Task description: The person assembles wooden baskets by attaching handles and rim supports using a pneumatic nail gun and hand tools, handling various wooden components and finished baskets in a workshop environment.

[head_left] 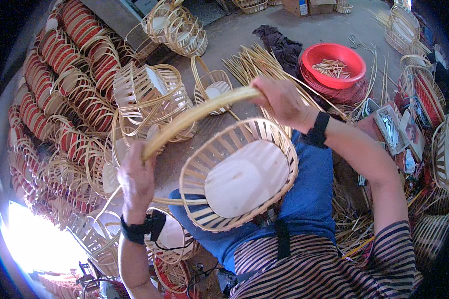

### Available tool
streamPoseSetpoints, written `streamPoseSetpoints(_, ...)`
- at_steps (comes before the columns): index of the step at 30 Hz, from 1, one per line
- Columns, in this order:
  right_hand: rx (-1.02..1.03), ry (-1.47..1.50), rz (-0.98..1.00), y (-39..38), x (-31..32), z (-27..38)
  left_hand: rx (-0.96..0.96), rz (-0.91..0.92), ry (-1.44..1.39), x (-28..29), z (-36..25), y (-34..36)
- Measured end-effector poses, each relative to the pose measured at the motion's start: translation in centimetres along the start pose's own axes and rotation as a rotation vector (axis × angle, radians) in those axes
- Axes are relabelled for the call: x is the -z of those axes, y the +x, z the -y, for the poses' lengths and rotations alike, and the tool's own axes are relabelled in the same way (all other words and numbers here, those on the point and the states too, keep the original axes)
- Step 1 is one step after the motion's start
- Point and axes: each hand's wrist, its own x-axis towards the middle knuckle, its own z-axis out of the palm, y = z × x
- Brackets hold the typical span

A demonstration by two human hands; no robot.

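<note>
A pale bamboo strip (197, 115), thick and bent into an arch, spans the space between my hands. My left hand (136, 177) is closed around its lower left end, and my right hand (283, 103) grips the upper right end. Beneath the arch, an oval slatted basket (247, 177) with a flat white wooden base rests tilted on my lap, over my blue trousers (312, 184). Thin pale strips (179, 201) run from the basket's left side toward my left wrist. Whether the arch is joined to the basket I cannot tell.
Red-banded baskets (67, 87) are stacked at the left, with handled baskets (149, 89) nearer. Ahead lie loose bamboo sticks (257, 65) beside a red basin (341, 52) holding short sticks. A white tray (390, 129) of small items and more baskets (426, 89) stand at the right.
</note>
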Motion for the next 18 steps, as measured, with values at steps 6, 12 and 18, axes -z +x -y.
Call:
streamPoseSetpoints(6, -0.094, 0.005, 0.072, -2.7, -0.6, -0.2, -0.267, 0.083, -0.010, -1.7, -3.9, 1.0)
streamPoseSetpoints(12, -0.195, 0.093, 0.108, -3.3, 1.5, 1.0, -0.239, -0.043, 0.038, -2.5, -3.7, 0.2)
streamPoseSetpoints(18, -0.955, -0.359, -0.056, -18.2, 9.9, -5.0, -0.174, -0.039, 0.047, -2.2, -3.7, -0.2)
